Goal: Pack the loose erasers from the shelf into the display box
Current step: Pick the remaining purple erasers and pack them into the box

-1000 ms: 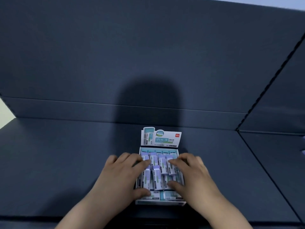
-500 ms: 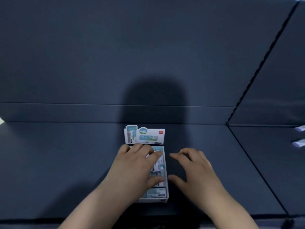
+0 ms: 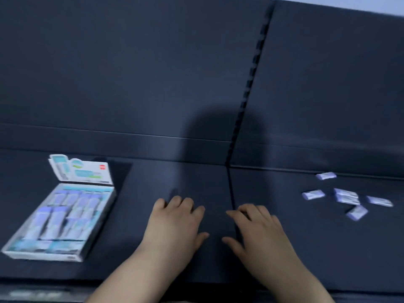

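The white display box lies at the left of the dark shelf, its printed header card standing up at the back and rows of lilac and teal erasers inside. Several loose lilac erasers lie scattered at the far right. My left hand and my right hand hover palm down over the middle of the shelf, fingers apart, holding nothing. Both hands are well clear of the box and of the loose erasers. The image is blurred by motion.
The shelf is dark blue-grey with a tall back wall. A toothed seam runs down the wall and across the shelf floor between my hands. The shelf's front edge runs along the bottom.
My view has swung right: the box has shifted from under my hands to the far left. Both hands have left the box, and the loose erasers have come into sight at the right.
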Motion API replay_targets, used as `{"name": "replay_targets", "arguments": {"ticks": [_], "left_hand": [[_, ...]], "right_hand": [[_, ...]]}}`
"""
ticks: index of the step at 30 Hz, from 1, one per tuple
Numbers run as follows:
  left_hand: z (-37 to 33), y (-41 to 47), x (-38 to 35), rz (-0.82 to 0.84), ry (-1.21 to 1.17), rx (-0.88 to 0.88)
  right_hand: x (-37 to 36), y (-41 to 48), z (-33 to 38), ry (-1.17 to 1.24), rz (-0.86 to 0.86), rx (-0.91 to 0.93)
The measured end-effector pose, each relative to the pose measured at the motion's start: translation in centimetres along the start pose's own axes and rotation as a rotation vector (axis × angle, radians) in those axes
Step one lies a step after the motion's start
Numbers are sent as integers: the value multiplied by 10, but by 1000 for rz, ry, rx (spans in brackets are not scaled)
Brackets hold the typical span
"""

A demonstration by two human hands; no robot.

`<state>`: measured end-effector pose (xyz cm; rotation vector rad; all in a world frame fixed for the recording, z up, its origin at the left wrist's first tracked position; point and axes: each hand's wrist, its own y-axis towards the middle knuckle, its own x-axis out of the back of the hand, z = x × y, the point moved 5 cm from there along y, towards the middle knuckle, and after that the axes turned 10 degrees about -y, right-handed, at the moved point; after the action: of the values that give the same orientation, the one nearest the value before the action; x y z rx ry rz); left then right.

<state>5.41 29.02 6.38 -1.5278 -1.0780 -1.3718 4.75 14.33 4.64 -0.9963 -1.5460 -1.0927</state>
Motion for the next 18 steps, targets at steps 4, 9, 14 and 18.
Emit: {"name": "replay_targets", "arguments": {"ticks": [4,9,14,18], "left_hand": [[-65,14,-8,31,-13,11],[-107,15,-15,62,-27,29],[-121,24,-13,46,-27,-27],[-121,33,-12,37,-82,-89]], "right_hand": [[-3,-26,-64,-34,52,-23],[-9,-52,-105,-46,110,-16],[-15,-61,-117,-14,139,-43],[-14,-58,-118,-13,126,-97]]}}
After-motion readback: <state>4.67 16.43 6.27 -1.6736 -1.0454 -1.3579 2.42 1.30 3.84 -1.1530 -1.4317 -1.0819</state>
